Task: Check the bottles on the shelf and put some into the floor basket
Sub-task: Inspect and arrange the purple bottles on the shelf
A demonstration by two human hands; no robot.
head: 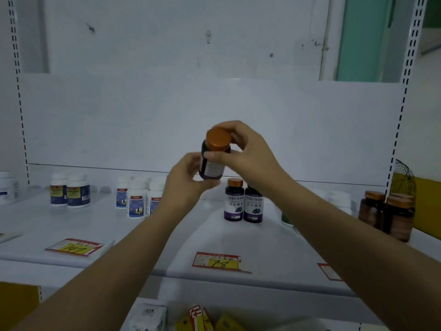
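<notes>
Two hands hold one bottle [213, 164] in the air above the shelf [167, 235]. The left hand [188, 180] curls under its base, and the right hand [248, 151] wraps round its orange cap and shoulder. The bottle is dark purple, slightly tilted, with a pale label. Matching bottles [243, 204] stand just below.

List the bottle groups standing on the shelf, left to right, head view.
White bottle at the left edge, two white bottles with dark blue labels, white bottles with blue-and-white labels, two purple-labelled bottles, plain white bottles, brown bottles with copper caps. Skipped: held bottle, overlaps.
</notes>
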